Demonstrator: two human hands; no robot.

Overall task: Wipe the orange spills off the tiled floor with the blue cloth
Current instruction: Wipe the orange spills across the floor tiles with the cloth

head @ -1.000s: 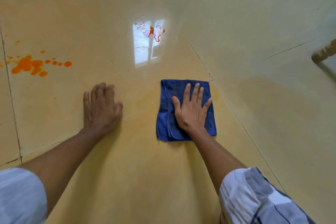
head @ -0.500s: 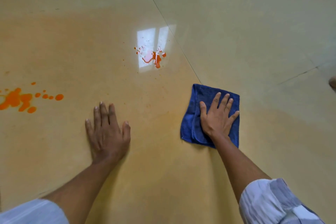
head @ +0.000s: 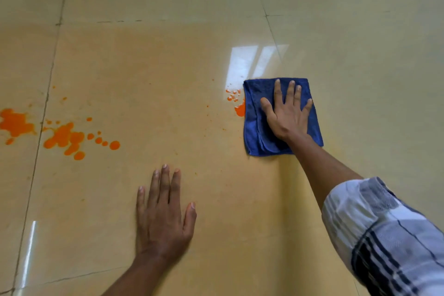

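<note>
Right hand (head: 287, 116): fingers spread flat, pressing blue cloth (head: 254, 127) beside orange spill (head: 240, 110). Left hand (head: 163, 218): flat on floor (head: 144, 79).

Right hand (head: 287, 115) pushed blue cloth (head: 257, 132) forward – onto orange spill (head: 240, 110).

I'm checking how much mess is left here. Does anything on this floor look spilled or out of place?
Yes. A big orange splatter lies on the tiles at far left, untouched. Smaller orange drops sit at the left edge of the blue cloth, which the right hand presses flat.
</note>
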